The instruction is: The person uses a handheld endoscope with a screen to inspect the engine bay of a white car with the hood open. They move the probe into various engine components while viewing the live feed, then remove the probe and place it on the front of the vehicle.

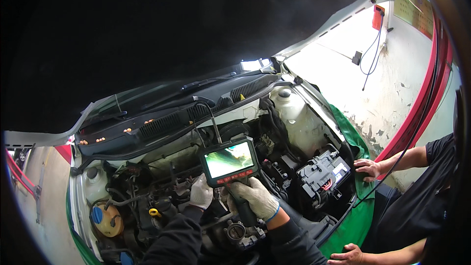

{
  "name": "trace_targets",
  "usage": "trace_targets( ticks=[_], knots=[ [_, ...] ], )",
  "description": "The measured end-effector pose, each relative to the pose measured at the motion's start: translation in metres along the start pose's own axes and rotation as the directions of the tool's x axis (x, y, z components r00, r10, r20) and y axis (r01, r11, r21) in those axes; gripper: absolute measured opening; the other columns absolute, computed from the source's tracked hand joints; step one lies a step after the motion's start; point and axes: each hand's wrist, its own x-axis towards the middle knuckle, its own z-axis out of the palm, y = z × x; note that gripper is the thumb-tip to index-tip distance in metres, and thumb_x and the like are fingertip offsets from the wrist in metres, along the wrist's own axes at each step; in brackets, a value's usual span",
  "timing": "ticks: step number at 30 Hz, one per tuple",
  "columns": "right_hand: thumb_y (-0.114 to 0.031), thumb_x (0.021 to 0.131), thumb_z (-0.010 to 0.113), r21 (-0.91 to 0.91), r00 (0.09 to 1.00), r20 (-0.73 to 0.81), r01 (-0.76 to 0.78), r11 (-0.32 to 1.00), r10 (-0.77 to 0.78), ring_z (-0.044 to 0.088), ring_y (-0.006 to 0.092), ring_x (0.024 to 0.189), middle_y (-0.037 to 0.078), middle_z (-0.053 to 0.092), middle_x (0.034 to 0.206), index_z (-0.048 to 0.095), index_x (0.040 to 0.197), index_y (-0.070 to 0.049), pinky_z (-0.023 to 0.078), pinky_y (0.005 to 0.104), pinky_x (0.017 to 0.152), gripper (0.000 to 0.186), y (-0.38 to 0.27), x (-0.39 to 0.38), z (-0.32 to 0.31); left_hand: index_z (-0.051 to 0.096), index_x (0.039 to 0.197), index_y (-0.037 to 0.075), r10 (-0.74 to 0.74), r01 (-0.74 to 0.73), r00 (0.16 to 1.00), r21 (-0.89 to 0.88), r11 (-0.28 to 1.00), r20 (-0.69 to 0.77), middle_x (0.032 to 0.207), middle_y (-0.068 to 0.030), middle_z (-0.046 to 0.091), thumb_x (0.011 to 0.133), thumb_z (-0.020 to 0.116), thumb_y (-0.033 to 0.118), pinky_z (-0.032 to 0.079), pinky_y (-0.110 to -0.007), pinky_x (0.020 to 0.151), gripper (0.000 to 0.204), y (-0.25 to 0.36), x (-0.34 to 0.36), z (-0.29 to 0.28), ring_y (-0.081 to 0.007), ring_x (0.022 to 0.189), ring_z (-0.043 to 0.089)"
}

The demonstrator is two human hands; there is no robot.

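Observation:
My right hand (259, 197), in a pale work glove, wraps round the dark handle of an inspection camera (241, 202). Its screen (229, 160) is lit and shows a green and white close-up, with a row of red buttons beneath. From the top of the housing a flexible probe cable (216, 126) rises toward the cowl. My left hand (201, 192), gloved too, is closed beside the lower left corner of the housing; its fingertips are partly hidden, and what they hold is not visible. Both hands are above the engine (236, 231).
The raised hood (162, 29) hangs overhead. To the right is the battery (324, 172); at lower left sits a coolant tank (108, 223). A co-worker's hand (368, 170) rests on the green fender cover (354, 221), their other hand (347, 255) lower down. Walnut-like brown bits (128, 130) lie on the cowl.

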Motion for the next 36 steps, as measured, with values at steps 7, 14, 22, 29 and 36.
trace_targets(
  ticks=[7, 14, 22, 29, 36],
  knots=[
    [-0.024, 0.110, 0.070, 0.019, 1.000, -0.007, 0.020, 1.000, -0.020, 0.069, 0.0154, 0.075, 0.008, 0.073, 0.090, 0.072, 0.118, 0.003, 0.059, 0.0315, 0.068, 0.028, -0.001, -0.006, -0.007, 0.070, 0.131, -0.001, -0.078, 0.085, 0.994, -0.089, 0.992, 0.078, 0.127, -0.0246, 0.075, 0.092, 0.057, -0.006, 0.062, -0.047, 0.099, 0.041, 0.006, 0.002, -0.002, -0.0445, 0.117, 0.073],
    [-0.020, 0.105, 0.074, 0.021, 1.000, 0.023, -0.003, 1.000, 0.003, 0.069, 0.0161, 0.072, 0.008, 0.073, 0.088, 0.071, 0.118, 0.004, 0.058, 0.0323, 0.068, 0.027, 0.003, -0.006, -0.015, 0.069, 0.133, -0.001, -0.048, 0.054, 0.990, -0.045, 0.998, 0.136, 0.129, -0.0229, 0.075, 0.096, 0.069, 0.002, 0.061, -0.046, 0.102, 0.036, 0.012, 0.006, -0.005, -0.0433, 0.120, 0.073],
    [-0.014, 0.099, 0.076, -0.051, 0.998, 0.060, 0.015, 0.999, -0.011, 0.072, 0.0181, 0.070, 0.011, 0.075, 0.088, 0.073, 0.118, 0.006, 0.061, 0.0325, 0.066, 0.028, 0.009, -0.005, -0.016, 0.072, 0.129, 0.001, -0.118, 0.135, 0.982, -0.116, 0.984, 0.145, 0.125, -0.0210, 0.075, 0.096, 0.073, 0.009, 0.061, -0.047, 0.101, 0.034, 0.003, 0.002, 0.000, -0.0428, 0.120, 0.072],
    [-0.013, 0.099, 0.075, -0.027, 0.998, 0.061, -0.010, 1.000, 0.012, 0.069, 0.0164, 0.073, 0.009, 0.073, 0.085, 0.072, 0.116, 0.004, 0.058, 0.0314, 0.070, 0.024, 0.009, -0.008, -0.015, 0.073, 0.121, 0.005, 0.029, -0.029, 1.000, 0.015, 0.999, -0.008, 0.117, -0.0198, 0.073, 0.089, 0.067, 0.002, 0.061, -0.049, 0.098, 0.033, 0.009, 0.004, -0.004, -0.0428, 0.113, 0.070],
    [-0.012, 0.098, 0.077, -0.001, 0.997, 0.054, -0.047, 0.999, 0.047, 0.070, 0.0171, 0.073, 0.009, 0.074, 0.086, 0.071, 0.112, 0.003, 0.060, 0.0324, 0.071, 0.022, 0.007, -0.008, -0.015, 0.068, 0.110, 0.005, -0.018, 0.010, 0.995, -0.082, 0.997, -0.093, 0.111, -0.0188, 0.070, 0.088, 0.064, 0.000, 0.058, -0.052, 0.094, 0.023, 0.013, 0.004, -0.003, -0.0448, 0.108, 0.068]
  ],
)
